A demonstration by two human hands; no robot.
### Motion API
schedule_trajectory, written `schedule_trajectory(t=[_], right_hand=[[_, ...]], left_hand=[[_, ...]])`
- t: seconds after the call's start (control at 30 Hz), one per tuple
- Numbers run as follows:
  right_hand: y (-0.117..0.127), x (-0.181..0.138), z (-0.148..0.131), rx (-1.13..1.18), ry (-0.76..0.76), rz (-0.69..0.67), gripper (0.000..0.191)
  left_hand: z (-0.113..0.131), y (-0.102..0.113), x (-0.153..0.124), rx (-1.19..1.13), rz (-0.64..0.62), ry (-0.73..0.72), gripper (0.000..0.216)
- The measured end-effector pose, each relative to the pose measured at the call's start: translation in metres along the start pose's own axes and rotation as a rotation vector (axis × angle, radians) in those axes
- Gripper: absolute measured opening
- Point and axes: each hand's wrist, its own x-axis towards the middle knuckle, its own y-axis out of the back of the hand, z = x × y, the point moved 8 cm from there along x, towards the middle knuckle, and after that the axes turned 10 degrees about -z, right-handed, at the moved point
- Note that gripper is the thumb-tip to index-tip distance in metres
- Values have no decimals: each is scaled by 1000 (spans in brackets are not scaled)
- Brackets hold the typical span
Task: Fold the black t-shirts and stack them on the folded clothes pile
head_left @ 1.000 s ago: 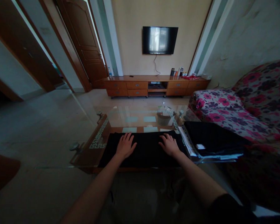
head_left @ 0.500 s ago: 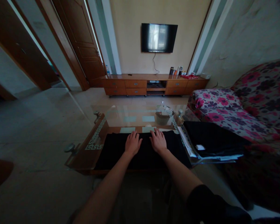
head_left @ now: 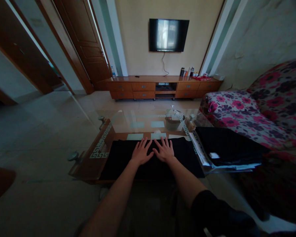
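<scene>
A black cloth (head_left: 118, 158) lies spread flat on the near part of a glass-topped coffee table (head_left: 98, 146). My left hand (head_left: 141, 152) rests palm down on the middle of the cloth, fingers stretched out. My right hand (head_left: 164, 150) lies flat right beside it, fingers spread, the two hands almost touching. Neither hand holds anything.
A stack of folded dark clothes (head_left: 227, 148) with a white label sits at the table's right end. A small bowl (head_left: 172, 122) stands on the far glass. A floral sofa (head_left: 256, 108) is on the right, a wooden TV cabinet (head_left: 162, 87) and wall TV (head_left: 168, 35) beyond.
Both hands slid inward from wide apart on the cloth to side by side at its middle; their fingers are now spread wider.
</scene>
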Motion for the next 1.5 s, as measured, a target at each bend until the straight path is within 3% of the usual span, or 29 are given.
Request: schedule_trajectory(t=[0.33, 0.53, 0.77, 0.9, 1.03, 1.17, 1.33, 1.5], right_hand=[[-3, 1, 3, -1, -37, -34, 68], [-4, 2, 5, 11, -47, -37, 67], [-3, 0, 4, 6, -47, -40, 65], [-3, -1, 1, -1, -41, -42, 65], [5, 2, -1, -5, -33, 15, 66], [12, 9, 2, -23, -13, 83, 59], [2, 14, 32, -12, -86, -25, 68], [7, 5, 76, -36, -120, -18, 66]], left_hand=[[2, 5, -23, 28, -34, -62, 83], [15, 9, -53, 51, -132, -201, 76], [21, 17, -86, 34, -181, -247, 79], [19, 29, -78, -34, -145, -217, 57], [-2, 50, -50, -38, 9, -80, 45], [-47, 52, -33, 35, 143, 101, 48], [-104, 28, -37, 66, 86, 285, 71], [-123, 26, -48, 67, 87, 310, 82]])
